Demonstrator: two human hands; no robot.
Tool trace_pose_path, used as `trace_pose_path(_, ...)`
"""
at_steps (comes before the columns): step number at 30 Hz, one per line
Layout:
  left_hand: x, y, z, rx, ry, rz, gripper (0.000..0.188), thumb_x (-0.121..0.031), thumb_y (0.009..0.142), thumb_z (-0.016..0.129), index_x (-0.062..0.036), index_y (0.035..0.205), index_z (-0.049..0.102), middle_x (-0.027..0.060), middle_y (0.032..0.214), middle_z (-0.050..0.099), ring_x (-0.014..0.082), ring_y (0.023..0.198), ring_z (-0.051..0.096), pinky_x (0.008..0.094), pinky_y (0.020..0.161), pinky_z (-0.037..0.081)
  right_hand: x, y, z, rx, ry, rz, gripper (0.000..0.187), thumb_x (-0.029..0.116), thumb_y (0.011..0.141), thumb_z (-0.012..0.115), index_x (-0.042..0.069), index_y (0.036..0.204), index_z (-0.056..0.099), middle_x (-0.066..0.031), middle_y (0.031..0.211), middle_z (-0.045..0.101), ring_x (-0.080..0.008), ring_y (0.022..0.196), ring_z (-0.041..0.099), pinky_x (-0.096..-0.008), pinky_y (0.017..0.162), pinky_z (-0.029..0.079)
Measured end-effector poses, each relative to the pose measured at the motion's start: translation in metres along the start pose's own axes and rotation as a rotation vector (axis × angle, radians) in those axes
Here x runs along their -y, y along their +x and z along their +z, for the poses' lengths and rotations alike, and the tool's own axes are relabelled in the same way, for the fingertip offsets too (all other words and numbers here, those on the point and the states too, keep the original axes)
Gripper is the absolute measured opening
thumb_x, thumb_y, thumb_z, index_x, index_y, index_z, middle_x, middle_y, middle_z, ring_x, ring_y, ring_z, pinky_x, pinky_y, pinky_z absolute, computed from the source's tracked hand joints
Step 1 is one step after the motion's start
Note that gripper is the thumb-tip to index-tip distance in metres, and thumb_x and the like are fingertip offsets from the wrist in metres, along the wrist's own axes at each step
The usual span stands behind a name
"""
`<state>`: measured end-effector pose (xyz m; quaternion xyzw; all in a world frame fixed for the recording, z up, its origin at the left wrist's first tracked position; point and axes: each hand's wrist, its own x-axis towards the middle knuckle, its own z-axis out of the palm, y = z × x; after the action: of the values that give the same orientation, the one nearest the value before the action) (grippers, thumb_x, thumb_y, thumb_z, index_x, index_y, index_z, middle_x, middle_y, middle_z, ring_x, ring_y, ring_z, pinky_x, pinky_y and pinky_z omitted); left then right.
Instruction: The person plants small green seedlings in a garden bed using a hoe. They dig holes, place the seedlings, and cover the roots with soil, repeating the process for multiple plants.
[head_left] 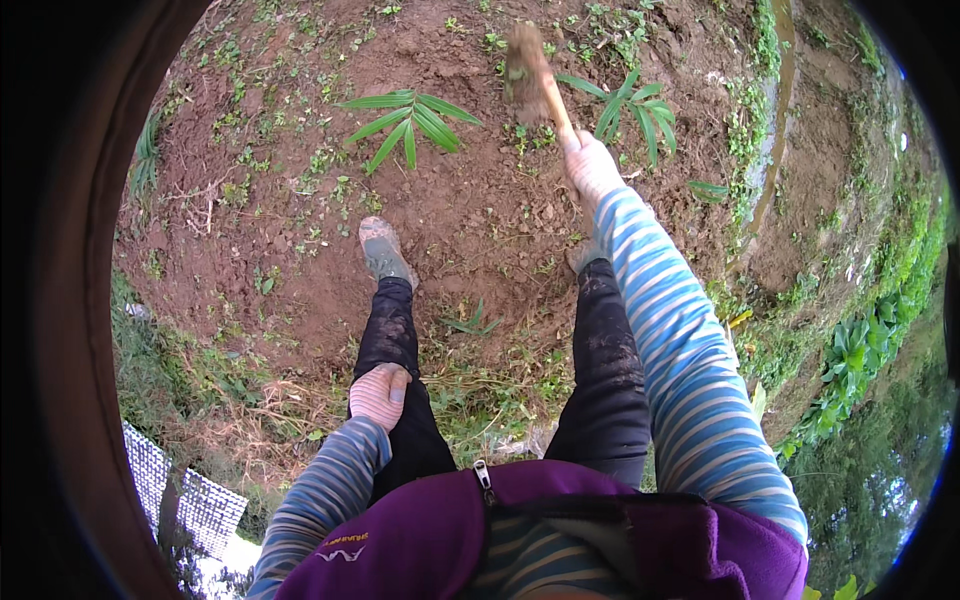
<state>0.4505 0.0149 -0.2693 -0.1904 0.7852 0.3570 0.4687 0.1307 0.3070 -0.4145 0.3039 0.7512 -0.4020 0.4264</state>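
My right hand (592, 170), in a pale striped glove, is closed round the wooden handle (556, 108) of a short hoe. Dirt covers the hoe's head (525, 72), which is smeared by motion above the brown soil. My right arm reaches forward, just left of a leafy green seedling (640, 108). A second seedling (408, 122) with long narrow leaves grows farther left, in front of my left boot (382, 245). My left hand (380, 395), gloved the same way, rests at my left knee with its fingers curled round the dark trouser leg (392, 330).
Small weeds dot the bare soil (290, 210). A small plant (472, 320) grows between my feet, and another (710, 190) lies right of my right arm. A narrow water channel (772, 130) runs along the right. Dry grass (270, 425) and a white mesh-like sheet (205, 505) are at lower left.
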Motion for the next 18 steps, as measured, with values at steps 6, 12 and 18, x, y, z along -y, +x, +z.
trace_pose_path(6, 0.006, 0.001, -0.003, 0.000, -0.019, -0.007, 0.035, -0.031, 0.097, 0.046, -0.0044, 0.093, 0.069, 0.0165, 0.092, 0.069, 0.0362, 0.092, 0.065, 0.0418, 0.084, 0.050, -0.013, -0.058, -0.033, 0.094, 0.000, -0.094, 0.038, 0.039, 0.103, 0.050, 0.005, 0.119, 0.058, -0.0014, 0.065, 0.052, -0.0117, 0.044, 0.045, -0.0286, 0.038, 0.036)
trace_pose_path(12, 0.011, -0.002, -0.003, -0.029, -0.054, 0.014, 0.035, -0.031, 0.097, 0.045, -0.0047, 0.093, 0.069, 0.0165, 0.092, 0.069, 0.0361, 0.091, 0.065, 0.0419, 0.084, 0.049, 0.001, -0.026, -0.006, -0.229, -0.096, -0.635, 0.038, 0.038, 0.104, 0.049, 0.008, 0.126, 0.057, -0.0105, 0.080, 0.063, -0.0190, 0.069, 0.059, -0.0347, 0.066, 0.049)
trace_pose_path(18, 0.015, 0.000, -0.004, -0.025, 0.015, 0.020, 0.036, -0.032, 0.097, 0.045, -0.0047, 0.093, 0.068, 0.0165, 0.093, 0.069, 0.0364, 0.093, 0.064, 0.0432, 0.085, 0.049, -0.110, -0.037, 0.025, -0.159, -0.133, -0.013, 0.040, 0.043, 0.101, 0.052, 0.008, 0.118, 0.058, -0.0096, 0.074, 0.061, -0.0188, 0.055, 0.059, -0.0326, 0.049, 0.047)
